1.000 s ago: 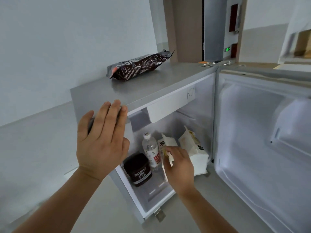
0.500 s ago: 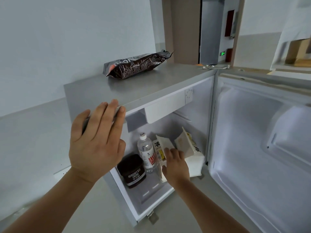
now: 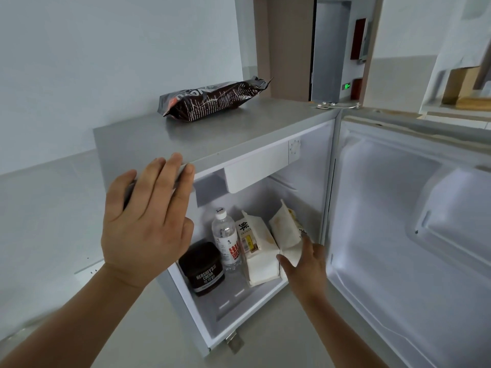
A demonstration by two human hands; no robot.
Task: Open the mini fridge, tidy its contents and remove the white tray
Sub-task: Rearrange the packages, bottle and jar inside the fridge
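Your left hand (image 3: 144, 224) lies flat, fingers together and extended, against the front left corner of the mini fridge (image 3: 159, 136), its fingertips on the top edge; its grip closes on nothing. Your right hand (image 3: 305, 261) reaches into the open fridge at the right side of the bottom shelf (image 3: 228, 301), with the fingers spread loosely and pressed against the lower part of the right carton (image 3: 287, 229); they touch it but do not wrap round it, so the grip is open. That carton leans to the left against a second carton (image 3: 256, 248), which stands just beside it toward the middle of the shelf. Left of the cartons stands a clear water bottle (image 3: 225, 240) with a white cap, upright, and at the front left corner of the shelf sits a dark cocoa tub (image 3: 203, 269). The fridge door (image 3: 411, 235) is swung wide open to the right, its white inner face toward you. On the fridge's grey top, near the back edge, lies a dark snack bag (image 3: 212, 102). You cannot tell which white part inside is the tray.
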